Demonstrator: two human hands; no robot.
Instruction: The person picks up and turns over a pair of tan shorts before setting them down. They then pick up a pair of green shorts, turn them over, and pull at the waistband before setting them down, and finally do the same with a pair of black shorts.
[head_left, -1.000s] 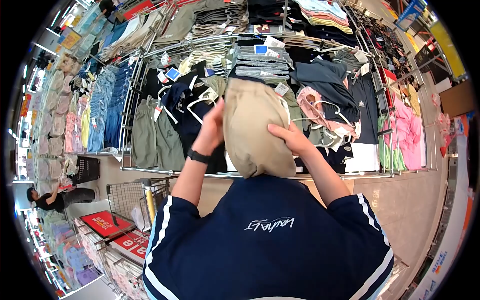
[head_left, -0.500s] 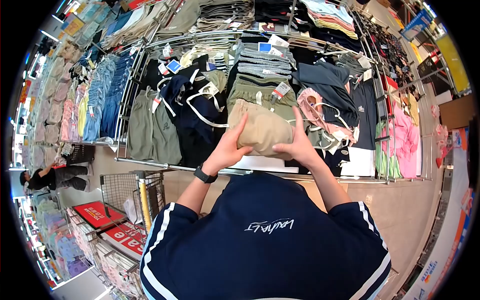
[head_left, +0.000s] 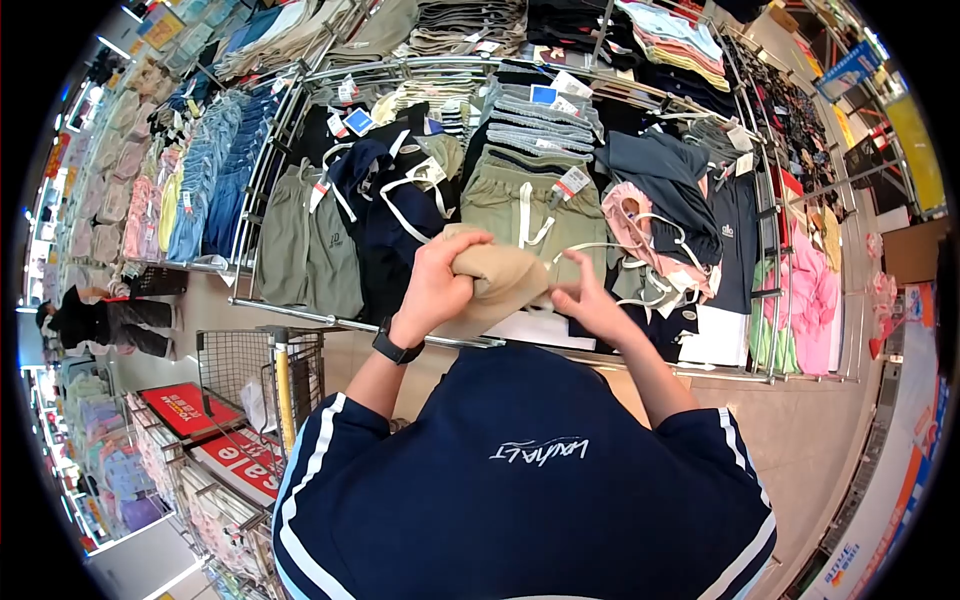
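Note:
Folded beige pants (head_left: 500, 277) are held in front of my chest, above the front edge of the display rack. My left hand (head_left: 437, 285) wraps round their left side, fingers curled over the top. At their right edge, my right hand (head_left: 592, 300) grips the cloth with thumb and fingers; part of that hold is hard to see. White drawstrings show on both sides of the bundle. Just beyond lie olive green drawstring pants (head_left: 545, 205) with a price tag. A black watch (head_left: 397, 343) sits on my left wrist.
The metal rack (head_left: 340, 322) bears grey-green pants (head_left: 310, 240), dark navy garments (head_left: 385, 195), a pink drawstring piece (head_left: 635, 225) and stacked folded clothes. A shopping cart (head_left: 240, 370) and red sale signs (head_left: 240, 460) stand at left. Another person (head_left: 100, 320) is farther left.
The beige pants have turned and tilted, folding more tightly in my left hand. My left hand has rolled over their top, and my right hand has shifted to their lower right edge.

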